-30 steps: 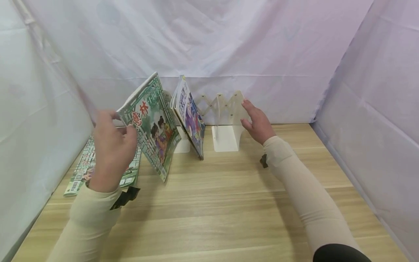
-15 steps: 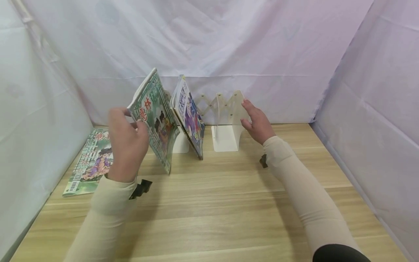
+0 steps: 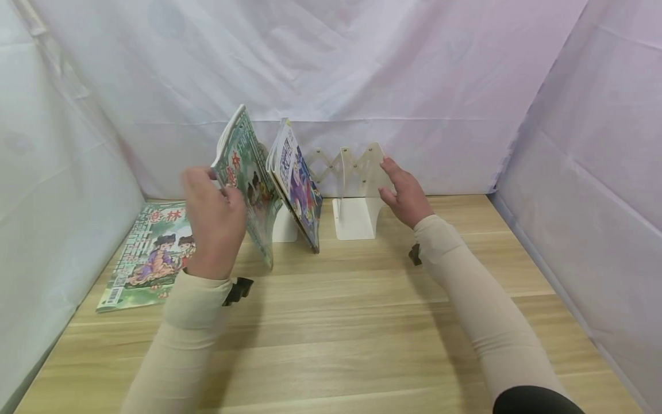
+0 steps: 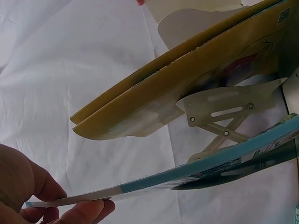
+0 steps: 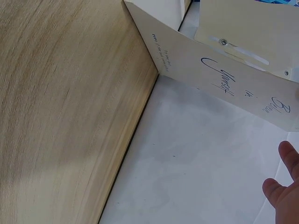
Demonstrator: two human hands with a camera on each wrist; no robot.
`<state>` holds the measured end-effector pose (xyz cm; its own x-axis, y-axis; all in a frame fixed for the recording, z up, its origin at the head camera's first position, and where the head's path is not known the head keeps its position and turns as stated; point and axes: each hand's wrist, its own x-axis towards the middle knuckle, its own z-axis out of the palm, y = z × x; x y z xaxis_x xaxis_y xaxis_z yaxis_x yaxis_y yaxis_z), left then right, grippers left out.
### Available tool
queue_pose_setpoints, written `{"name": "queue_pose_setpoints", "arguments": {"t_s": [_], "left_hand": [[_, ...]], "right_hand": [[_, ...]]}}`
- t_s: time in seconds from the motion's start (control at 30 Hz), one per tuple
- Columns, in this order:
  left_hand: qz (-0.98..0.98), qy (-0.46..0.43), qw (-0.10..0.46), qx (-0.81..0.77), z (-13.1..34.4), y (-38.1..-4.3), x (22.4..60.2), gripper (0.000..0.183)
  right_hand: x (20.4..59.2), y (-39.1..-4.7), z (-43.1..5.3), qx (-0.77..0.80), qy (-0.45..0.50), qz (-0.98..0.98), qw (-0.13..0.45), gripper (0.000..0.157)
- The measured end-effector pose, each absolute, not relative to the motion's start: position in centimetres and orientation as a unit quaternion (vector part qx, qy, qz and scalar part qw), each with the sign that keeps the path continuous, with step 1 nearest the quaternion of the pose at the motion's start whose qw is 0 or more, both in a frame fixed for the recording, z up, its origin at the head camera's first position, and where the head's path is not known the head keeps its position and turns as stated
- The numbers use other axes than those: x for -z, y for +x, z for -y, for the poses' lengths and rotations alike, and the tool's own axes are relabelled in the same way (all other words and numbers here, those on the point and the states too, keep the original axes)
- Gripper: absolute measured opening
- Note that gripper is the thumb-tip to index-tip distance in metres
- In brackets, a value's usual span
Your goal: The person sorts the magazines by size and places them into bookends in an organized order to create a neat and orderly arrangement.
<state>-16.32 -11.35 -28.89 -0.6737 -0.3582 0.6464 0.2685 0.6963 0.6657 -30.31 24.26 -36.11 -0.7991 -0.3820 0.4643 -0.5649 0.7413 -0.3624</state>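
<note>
My left hand [image 3: 216, 224] pinches the near edge of a green-covered magazine [image 3: 253, 190], standing upright and tilted above the table at the left. In the left wrist view the magazine's blue spine [image 4: 173, 175] runs away from the thumb and fingers. A white expanding book rack [image 3: 354, 223] stands at the back, with purple-and-blue magazines [image 3: 301, 187] leaning in its left part. My right hand [image 3: 410, 194] is at the rack's right end panel [image 3: 373, 175], fingers extended, a fingertip right at its edge. Handwritten-style lettering covers that panel [image 5: 187, 65] in the right wrist view.
Another green magazine [image 3: 150, 259] lies flat on the wooden table [image 3: 331, 333] at the left, partly hidden by my left hand. White cloth walls [image 3: 331, 63] enclose the table at the back and both sides.
My left hand has moved right and away from me with the green magazine, bringing it closer to the leaning magazines. More of the flat magazine shows. The right hand has stayed at the end panel.
</note>
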Motion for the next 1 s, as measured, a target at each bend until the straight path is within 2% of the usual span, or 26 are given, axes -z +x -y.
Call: {"name": "queue_pose_setpoints", "arguments": {"t_s": [0.6, 1.0], "left_hand": [[0.816, 0.021, 0.417, 0.399, 11.0, -17.8, 29.4, 0.016], [0.833, 0.039, 0.387, 0.393, 11.9, -17.5, 29.3, 0.041]], "right_hand": [[35.6, -30.0, -24.0, -0.253, 0.261, 0.913, 0.182, 0.06], [35.8, -30.1, -24.0, -0.257, 0.259, 0.913, 0.181, 0.06]]}}
